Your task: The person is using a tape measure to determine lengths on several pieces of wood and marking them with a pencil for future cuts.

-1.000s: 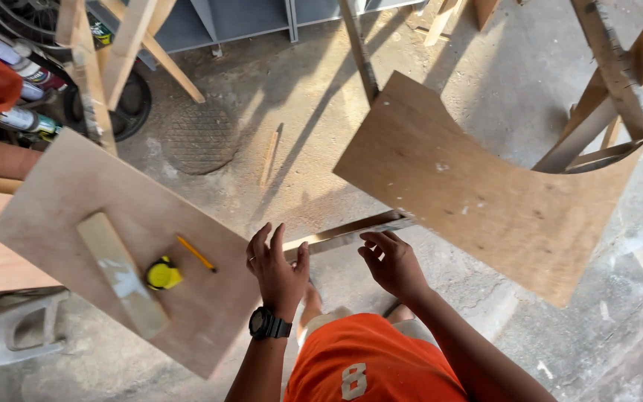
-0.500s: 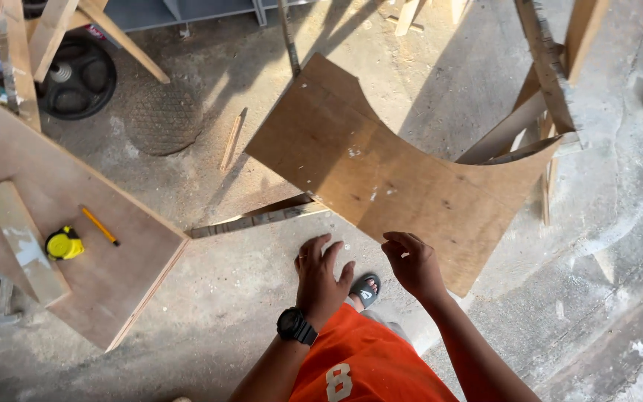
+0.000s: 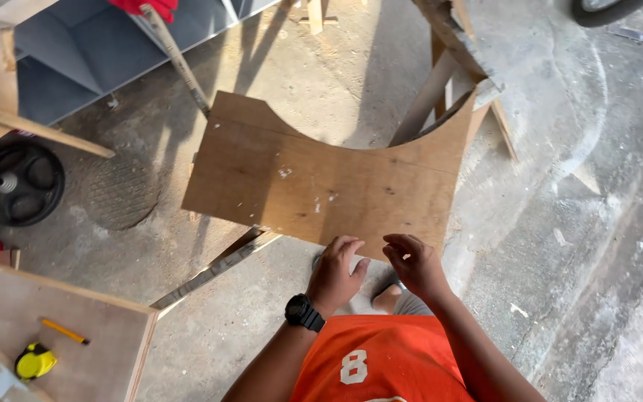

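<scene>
Plywood panel [image 3: 321,186] on sawhorse [image 3: 452,67], left hand [image 3: 334,274], right hand [image 3: 414,264] at edge, grips apart

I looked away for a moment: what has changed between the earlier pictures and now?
Both hands, left hand and right hand, moved from the wooden strip to the near edge of the curved-cut brown plywood panel. Both stay empty; yellow tape measure and pencil remain on the board.

We see left hand [image 3: 334,272] and right hand [image 3: 413,264] at the near edge of the curved-cut plywood panel [image 3: 321,186], center frame; fingers apparently touching it, grip unclear.
</scene>
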